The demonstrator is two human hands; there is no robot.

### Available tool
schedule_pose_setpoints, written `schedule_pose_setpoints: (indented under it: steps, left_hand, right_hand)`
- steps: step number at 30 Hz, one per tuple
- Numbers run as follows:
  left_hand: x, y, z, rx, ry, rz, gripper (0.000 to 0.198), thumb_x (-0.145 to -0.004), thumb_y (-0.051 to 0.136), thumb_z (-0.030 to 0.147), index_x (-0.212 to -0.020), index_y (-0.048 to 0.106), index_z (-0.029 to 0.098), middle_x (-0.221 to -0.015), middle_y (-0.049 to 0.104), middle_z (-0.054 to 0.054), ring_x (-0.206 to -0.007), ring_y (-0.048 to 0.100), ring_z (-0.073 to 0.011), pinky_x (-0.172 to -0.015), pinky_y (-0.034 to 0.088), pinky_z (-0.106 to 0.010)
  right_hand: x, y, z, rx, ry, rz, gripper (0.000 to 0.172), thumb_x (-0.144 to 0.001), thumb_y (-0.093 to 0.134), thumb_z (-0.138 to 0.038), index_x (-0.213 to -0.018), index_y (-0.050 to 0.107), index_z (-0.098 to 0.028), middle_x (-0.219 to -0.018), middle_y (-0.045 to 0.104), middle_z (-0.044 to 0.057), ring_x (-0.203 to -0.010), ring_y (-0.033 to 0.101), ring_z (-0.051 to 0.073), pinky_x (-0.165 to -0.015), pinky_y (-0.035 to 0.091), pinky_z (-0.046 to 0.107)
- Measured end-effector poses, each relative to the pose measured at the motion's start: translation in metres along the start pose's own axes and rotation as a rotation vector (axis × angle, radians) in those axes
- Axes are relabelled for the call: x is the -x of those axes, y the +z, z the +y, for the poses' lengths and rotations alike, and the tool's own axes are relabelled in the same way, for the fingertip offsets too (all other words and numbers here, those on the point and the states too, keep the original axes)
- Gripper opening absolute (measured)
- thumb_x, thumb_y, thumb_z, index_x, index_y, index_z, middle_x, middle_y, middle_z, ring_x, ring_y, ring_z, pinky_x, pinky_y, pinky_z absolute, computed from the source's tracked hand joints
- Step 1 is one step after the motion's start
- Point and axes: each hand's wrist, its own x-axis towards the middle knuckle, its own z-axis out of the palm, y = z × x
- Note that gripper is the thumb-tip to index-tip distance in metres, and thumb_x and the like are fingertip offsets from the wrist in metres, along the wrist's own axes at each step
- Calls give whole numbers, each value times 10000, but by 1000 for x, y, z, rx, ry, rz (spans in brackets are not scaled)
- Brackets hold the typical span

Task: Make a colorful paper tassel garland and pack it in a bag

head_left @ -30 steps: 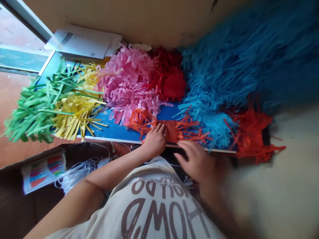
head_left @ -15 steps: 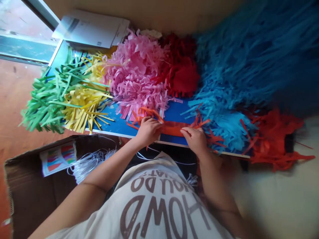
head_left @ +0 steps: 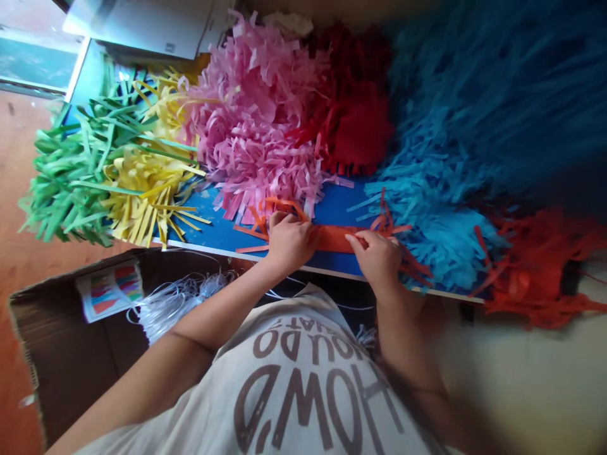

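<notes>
An orange paper strip [head_left: 336, 239] with fringed ends lies flat across the front edge of the blue table [head_left: 208, 235]. My left hand [head_left: 290, 240] is closed on its left part, fingers bent over the paper. At the strip's right part, my right hand [head_left: 378, 256] pinches the paper between thumb and fingers. Loose orange fringe sticks out beyond both hands. Just behind my left hand is a pile of pink fringed paper [head_left: 265, 145], and light blue fringed paper [head_left: 455, 246] sits right of my right hand.
Green [head_left: 71, 183], yellow [head_left: 147, 196] and red fringed paper [head_left: 355, 126] cover the table, with more orange paper [head_left: 535, 265] at its right end. White sheets [head_left: 152, 25] lie at the back left. Below stand a cardboard box [head_left: 71, 354] and white string [head_left: 175, 306].
The table and its piles appear shifted and slightly larger as the view has moved. Both hands remain on the orange strip, which looks flatter and smoother between them.
</notes>
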Motion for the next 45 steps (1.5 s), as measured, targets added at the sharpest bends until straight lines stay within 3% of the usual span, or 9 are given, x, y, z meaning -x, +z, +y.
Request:
schedule_pose_setpoints:
  steps: [11, 21, 26, 28, 30, 34, 36, 40, 45]
  left_hand:
    - [-2, 1, 2, -36, -27, 17, 310, -924, 544, 360, -753, 732, 182, -657, 714, -76, -731, 638, -238, -941, 398, -492]
    - [-6, 2, 3, -47, -21, -8, 285, -912, 543, 321, -739, 717, 177, -639, 697, -81, -703, 626, -238, -913, 404, -489]
    - [-5, -1, 5, -89, -17, 24, 191, -914, 562, 273, -864, 721, 183, -724, 714, -73, -772, 629, -243, -915, 398, -487]
    - [-5, -3, 4, -103, 70, 109, 193, -941, 544, 233, -1031, 712, 202, -975, 742, -98, -950, 632, -267, -926, 393, -473]
    - [-7, -5, -1, -102, 306, 122, 214, -976, 516, 222, -1088, 697, 235, -1151, 712, -88, -1074, 598, -266, -936, 390, -445]
    - [-19, -10, -12, -139, 710, -97, 247, -1012, 472, 218, -921, 702, 212, -950, 720, -43, -960, 594, -222, -936, 397, -406]
    - [-24, -16, -13, -172, 729, -169, 284, -1019, 439, 198, -915, 703, 210, -930, 718, -37, -962, 597, -216, -986, 385, -417]
    - [-21, -25, -6, -188, 676, -211, 252, -961, 471, 193, -912, 718, 213, -930, 718, -49, -1016, 604, -249, -1089, 339, -489]
    - [-8, -24, 2, -161, 610, -127, 233, -875, 577, 307, -956, 739, 161, -934, 716, -104, -1034, 604, -304, -1149, 285, -583]
  right_hand:
    - [-11, -2, -5, 41, 29, 12, 428, -975, 540, -540, -773, 731, -214, -755, 751, 70, -648, 612, 208, -689, 331, 332]
    - [-22, -3, -5, 74, 86, -93, 393, -957, 565, -539, -819, 737, -214, -740, 736, 72, -642, 594, 208, -655, 304, 322]
    - [-24, -3, -10, 95, 149, -149, 396, -947, 567, -556, -826, 719, -211, -742, 718, 77, -656, 580, 213, -655, 289, 316]
    - [-25, -3, -11, 114, 162, -165, 391, -942, 574, -562, -840, 711, -210, -739, 712, 79, -665, 580, 219, -665, 293, 320]
    - [-25, -5, -9, 147, 161, -138, 361, -934, 598, -545, -863, 707, -208, -760, 716, 84, -704, 596, 234, -700, 312, 336]
    - [-18, -21, -2, 229, 159, 140, 258, -922, 644, -426, -1006, 713, -192, -1019, 742, 140, -917, 631, 300, -839, 331, 423]
    - [-9, -29, -1, 201, 8, 204, 200, -939, 623, -355, -1031, 722, -208, -1090, 738, 130, -983, 630, 294, -896, 313, 449]
    - [5, -32, -5, 46, -483, -58, 184, -974, 555, -249, -989, 739, -242, -1026, 759, 46, -1002, 638, 208, -946, 277, 414]
    - [-10, -21, 2, 43, -560, -184, 265, -975, 492, -212, -852, 726, -203, -892, 748, 36, -834, 599, 165, -890, 253, 392]
